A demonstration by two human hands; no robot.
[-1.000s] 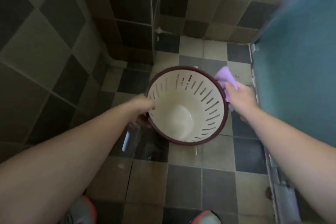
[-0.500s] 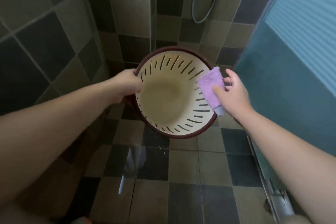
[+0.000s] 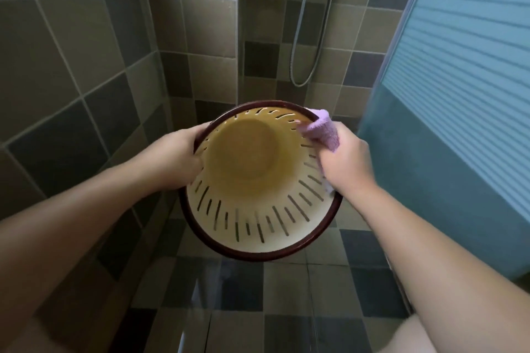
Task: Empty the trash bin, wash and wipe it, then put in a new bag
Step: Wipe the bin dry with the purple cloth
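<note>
The cream trash bin [image 3: 252,209] with slotted walls and a dark red rim is held up in the air, tilted so its empty inside faces me. My left hand [image 3: 180,156] grips the rim on the left side. My right hand [image 3: 345,165] is closed on a purple cloth [image 3: 321,130] and presses it against the upper right of the rim and inner wall. The bin's outside is hidden from view.
Checkered tiled walls close in on the left and ahead. A shower hose [image 3: 304,37] hangs on the back wall. A blue frosted door [image 3: 459,123] stands on the right. The tiled floor [image 3: 258,295] below looks wet and shiny.
The bin has been raised and tipped further toward me. My right hand with the cloth moved from the bin's right side up onto the upper right rim.
</note>
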